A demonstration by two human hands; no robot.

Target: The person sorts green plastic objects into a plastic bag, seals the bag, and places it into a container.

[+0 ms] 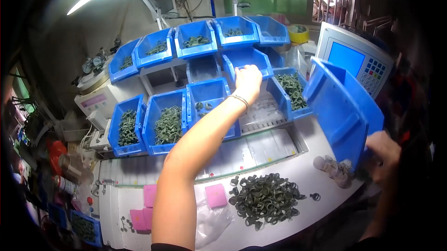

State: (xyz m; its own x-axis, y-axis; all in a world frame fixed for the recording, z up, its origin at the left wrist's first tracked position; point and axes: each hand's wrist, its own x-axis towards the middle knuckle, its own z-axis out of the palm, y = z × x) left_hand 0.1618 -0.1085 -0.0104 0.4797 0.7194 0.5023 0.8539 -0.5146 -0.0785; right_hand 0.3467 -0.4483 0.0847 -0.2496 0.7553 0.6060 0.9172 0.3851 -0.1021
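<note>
My left hand (248, 82) reaches over the bench with its fingers on the front rim of a blue plastic bin (249, 59) in the middle of the rack. My right hand (382, 149) holds another blue plastic bin (338, 107), tilted up on its side at the right edge of the bench. On the white bench lies a pile of dark green rings (265, 197), with one ring (315, 197) apart to its right. Further blue bins hold green ring-like pieces, such as the lower left bin (167, 125) and the right bin (292, 88).
Pink square pads (215, 195) and a clear plastic bag (211, 221) lie left of the pile. A control panel with a blue screen (345, 59) stands behind the tilted bin. Small round pale objects (333, 170) sit beside that bin. A yellow tape roll (298, 34) is at the back.
</note>
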